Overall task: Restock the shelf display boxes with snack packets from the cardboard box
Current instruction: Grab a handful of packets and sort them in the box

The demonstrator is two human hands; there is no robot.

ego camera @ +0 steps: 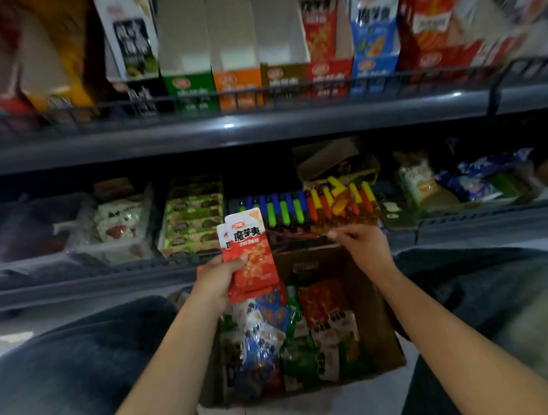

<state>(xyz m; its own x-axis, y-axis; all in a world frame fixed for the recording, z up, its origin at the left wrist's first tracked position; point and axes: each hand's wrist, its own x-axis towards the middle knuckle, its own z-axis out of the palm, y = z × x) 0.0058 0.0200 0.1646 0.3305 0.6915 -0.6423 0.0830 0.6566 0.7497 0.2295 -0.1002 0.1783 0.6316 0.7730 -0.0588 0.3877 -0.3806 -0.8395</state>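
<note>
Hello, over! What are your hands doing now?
Left hand grips red packets. Right hand pinches one packet edge-on. Cardboard box below, nothing blocking.

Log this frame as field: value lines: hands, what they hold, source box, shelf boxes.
left hand: grips a small stack of red snack packets, held upright above the box
right hand: pinches the edge of a thin red packet, seen edge-on and blurred
cardboard box: open, on the floor between the person's knees, holding mixed red, blue, green and white packets
empty display boxes: green-, orange- and brown-fronted, upper shelf, no packets visible inside
red display box: right of those, contents showing
image quality: upper shelf motion-blurred
</note>
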